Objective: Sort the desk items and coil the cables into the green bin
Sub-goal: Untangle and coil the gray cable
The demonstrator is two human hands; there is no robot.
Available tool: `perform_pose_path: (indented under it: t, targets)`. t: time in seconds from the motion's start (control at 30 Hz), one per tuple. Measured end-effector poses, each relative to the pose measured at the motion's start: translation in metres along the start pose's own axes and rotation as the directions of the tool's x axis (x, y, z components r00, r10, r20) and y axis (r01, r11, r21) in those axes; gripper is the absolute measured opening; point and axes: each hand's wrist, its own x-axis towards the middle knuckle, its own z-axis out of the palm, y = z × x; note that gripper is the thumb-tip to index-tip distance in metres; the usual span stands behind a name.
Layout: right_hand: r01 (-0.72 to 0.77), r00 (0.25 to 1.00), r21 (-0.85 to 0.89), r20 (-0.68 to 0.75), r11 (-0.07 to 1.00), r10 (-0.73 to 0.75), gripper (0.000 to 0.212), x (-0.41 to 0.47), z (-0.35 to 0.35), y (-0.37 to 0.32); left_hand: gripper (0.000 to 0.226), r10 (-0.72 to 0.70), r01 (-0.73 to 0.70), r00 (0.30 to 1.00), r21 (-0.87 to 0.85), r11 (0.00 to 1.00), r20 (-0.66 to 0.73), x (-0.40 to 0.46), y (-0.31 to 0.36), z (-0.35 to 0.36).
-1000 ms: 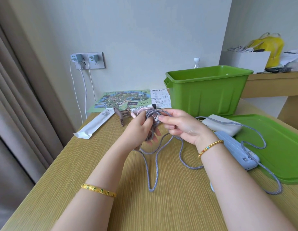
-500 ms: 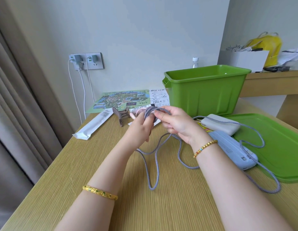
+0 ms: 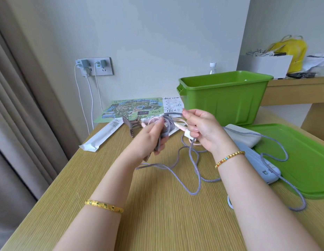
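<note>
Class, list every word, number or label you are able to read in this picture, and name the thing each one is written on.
"1260": handwritten on the white printed sheet beside the map.
"6": handwritten on the same sheet.
"4868": handwritten, unsure reading, on the colourful paper map.
Map's printed labels: too small to read.
Long white packet: print blurred.
Green plastic bin: no text shows.

Looks like a hotel room or bedroom: a wooden desk [image 3: 157,205] under the hands, a beige curtain [image 3: 21,115] off their left, a wall socket [image 3: 94,67] with chargers beyond, a tourist map [image 3: 132,109] ahead of the fingers.
</note>
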Motion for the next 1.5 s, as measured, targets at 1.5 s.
perform_pose_path:
  t: [1.5]
  targets:
    - [-0.017,0.974,0.059,0.228,0.998,0.003,0.024,0.001,0.003,0.011,0.023,-0.15,0.096,0.97,0.266,0.959,0.193,-0.01,-0.001,-0.008]
